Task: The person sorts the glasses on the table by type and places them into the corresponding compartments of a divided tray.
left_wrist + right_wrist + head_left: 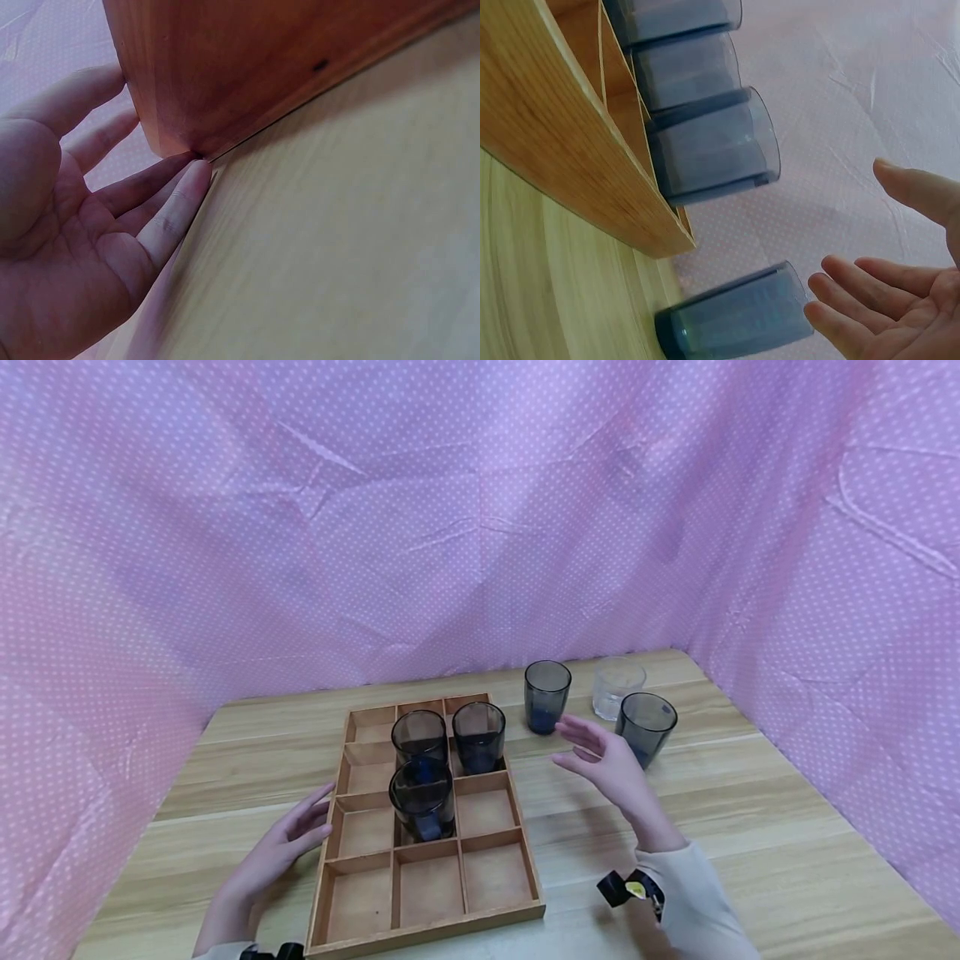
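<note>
A small dark mark sits near the rim of the right-hand dark glass (647, 727), too small to read; the yellow patch on the black wrist device (633, 888) is likewise illegible.

The wooden tray (427, 881), divided into 3 columns and 4 rows, lies flat on the desk (720, 827), its long axis running away from the person toward the pink dotted curtain (480, 527), slightly skewed. In it 3 dark glasses stand upright, rims up: the far middle glass (418, 735) and the far right glass (480, 735) in row 2 from the far end, and the near middle glass (422, 797) in row 3.

Beyond the tray's right side stand the left-hand dark glass (546, 693), a clear glass (618, 681) and the right-hand dark glass, all upright.

The left hand (281, 839) lies along the tray's left side, fingers extended, fingertips touching the wood and gripping nothing.

The right hand (603, 764) is raised, thumb spread from lightly bent fingers, holding nothing. Its fingertips are just beside the left-hand dark glass; whether they touch it I cannot tell. Both forearms come in from the near edge in pale sleeves (693, 897).
</note>
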The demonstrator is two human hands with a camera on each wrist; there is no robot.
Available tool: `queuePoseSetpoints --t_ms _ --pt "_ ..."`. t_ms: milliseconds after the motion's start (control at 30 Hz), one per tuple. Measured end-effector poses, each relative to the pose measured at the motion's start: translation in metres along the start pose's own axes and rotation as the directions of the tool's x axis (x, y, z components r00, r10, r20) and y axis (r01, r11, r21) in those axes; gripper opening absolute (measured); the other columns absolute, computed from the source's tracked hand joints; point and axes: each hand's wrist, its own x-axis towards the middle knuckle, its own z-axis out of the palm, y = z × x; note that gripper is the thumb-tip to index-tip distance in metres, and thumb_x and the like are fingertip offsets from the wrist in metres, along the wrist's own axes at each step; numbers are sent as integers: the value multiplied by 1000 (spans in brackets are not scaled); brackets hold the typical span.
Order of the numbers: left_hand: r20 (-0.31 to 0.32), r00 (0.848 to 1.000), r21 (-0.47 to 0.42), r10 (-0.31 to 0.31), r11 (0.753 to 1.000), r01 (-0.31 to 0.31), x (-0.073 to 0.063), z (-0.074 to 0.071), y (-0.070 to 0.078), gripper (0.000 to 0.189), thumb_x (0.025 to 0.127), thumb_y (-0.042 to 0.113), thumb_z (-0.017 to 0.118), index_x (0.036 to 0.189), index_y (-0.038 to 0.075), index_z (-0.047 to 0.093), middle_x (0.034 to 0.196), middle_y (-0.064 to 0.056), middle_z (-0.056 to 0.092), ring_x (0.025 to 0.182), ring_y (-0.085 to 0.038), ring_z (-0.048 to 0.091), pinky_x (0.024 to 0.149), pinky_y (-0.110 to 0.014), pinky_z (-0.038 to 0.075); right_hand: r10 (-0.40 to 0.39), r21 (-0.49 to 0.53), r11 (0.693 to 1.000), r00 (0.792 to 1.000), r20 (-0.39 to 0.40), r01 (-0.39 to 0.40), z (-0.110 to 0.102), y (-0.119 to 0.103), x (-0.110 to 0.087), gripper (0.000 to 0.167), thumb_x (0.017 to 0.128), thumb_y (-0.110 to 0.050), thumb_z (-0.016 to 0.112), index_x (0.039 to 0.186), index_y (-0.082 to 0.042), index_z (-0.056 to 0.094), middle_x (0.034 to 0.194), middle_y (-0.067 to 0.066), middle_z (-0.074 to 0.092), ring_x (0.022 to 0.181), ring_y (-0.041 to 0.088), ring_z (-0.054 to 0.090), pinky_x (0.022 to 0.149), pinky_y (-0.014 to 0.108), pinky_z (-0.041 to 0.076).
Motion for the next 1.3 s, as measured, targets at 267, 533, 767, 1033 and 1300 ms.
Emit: queuePoseSetpoints --t_ms 267,533,767,1033,1300 --pt "4 1000 4 2 1000 -2 0 0 -1 61 100 13 51 153 4 22 146 -38 33 114 17 46 91 -8 38 17 -42 999 998 -54 -19 -14 0 -2 62 88 -10 70 142 4 41 141 24 51 132 35 48 110 46 38" --pt "6 1000 -1 9 1000 -9 1 0 -1 62 100 13 51 153 4 22 146 -39 33 114 16 46 91 -8 39 36 -38 999 995 -88 -39 -32 -2 -5 64 90 -14 68 145 1 39 145 20 49 134 30 46 111 36 37" --pt "5 1000 -8 3 1000 -3 1 0 -1 62 100 13 52 153 4 22 146 -39 33 114 15 47 91 -8 39 26 -12 1000 991 -131 -28 -44 -4 -8 63 90 -16 69 144 0 40 145 20 49 118 -7 50 101 12 41" --pt "-6 1000 19 9 1000 -9 0 1 -1 61 100 13 52 153 6 23 145 -36 36 114 16 45 91 -9 39 -76 -101 993 976 -203 56 -51 3 -6 62 88 -13 71 142 0 43 144 17 51 135 20 44 107 9 33" --pt "-14 1000 18 -3 1000 3 -1 2 -2 61 100 13 52 153 6 24 145 -36 36 113 16 45 91 -9 39 -48 -79 997 940 -339 22 -64 12 -3 68 87 -11 72 145 1 39 148 19 45 139 30 39 112 17 32"
